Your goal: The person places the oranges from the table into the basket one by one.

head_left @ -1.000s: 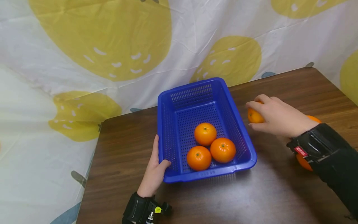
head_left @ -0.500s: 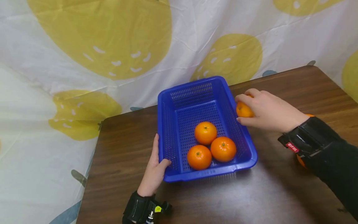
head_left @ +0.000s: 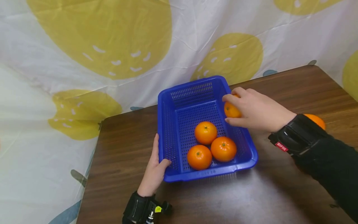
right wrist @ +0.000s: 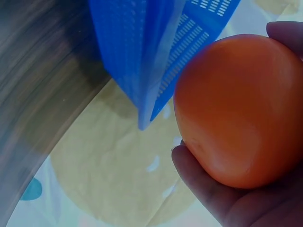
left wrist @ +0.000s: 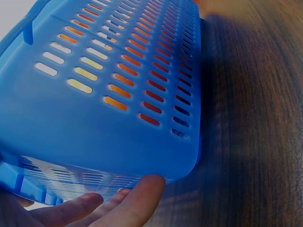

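A blue plastic basket with slotted walls stands on the table, holding three oranges grouped towards its near end. At its near left side my left hand grips the rim, thumb over the edge and fingers along the outside. In the left wrist view the fingers reach round the basket wall. My right hand holds another orange over the basket's right rim, fingers on its far side and thumb on its near side. The right wrist view shows this orange large, with the basket beside it.
A further orange lies on the table to the right, partly hidden by the right wrist strap. The brown wooden table ends at a white cloth printed with yellow fruit, close behind the basket.
My right hand has carried its orange leftward, from beside the basket to over the right rim. The left hand, the basket and the three oranges in it stay put.
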A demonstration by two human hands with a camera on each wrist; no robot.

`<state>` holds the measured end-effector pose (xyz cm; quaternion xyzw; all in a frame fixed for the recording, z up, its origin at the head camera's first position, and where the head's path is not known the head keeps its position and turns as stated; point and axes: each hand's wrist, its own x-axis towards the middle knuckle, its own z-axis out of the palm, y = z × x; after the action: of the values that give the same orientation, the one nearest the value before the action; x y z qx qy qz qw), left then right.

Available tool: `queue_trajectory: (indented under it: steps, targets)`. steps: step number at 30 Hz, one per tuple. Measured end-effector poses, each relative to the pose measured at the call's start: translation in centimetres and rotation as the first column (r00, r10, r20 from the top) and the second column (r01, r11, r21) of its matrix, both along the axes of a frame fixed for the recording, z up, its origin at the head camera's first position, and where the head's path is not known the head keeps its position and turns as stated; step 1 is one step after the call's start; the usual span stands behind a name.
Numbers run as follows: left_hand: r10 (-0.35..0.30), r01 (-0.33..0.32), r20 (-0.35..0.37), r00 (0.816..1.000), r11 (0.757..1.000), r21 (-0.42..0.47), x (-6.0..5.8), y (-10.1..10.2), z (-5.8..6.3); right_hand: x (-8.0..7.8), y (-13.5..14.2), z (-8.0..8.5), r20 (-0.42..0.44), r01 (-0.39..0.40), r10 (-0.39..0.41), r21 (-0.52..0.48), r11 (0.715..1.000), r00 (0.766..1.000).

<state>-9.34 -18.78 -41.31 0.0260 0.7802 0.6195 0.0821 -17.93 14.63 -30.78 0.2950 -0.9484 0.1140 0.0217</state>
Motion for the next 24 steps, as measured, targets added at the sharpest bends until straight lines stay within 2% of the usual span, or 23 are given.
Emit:
queue_trajectory:
  steps: [24]
  targets:
    - [0.001, -0.001, 0.006, 1.0, 1.0, -0.009, 0.4, 0.4, 0.2, -0.4, -4.2, 0.4, -0.057, -0.13, 0.129, -0.012, 0.992, 0.99]
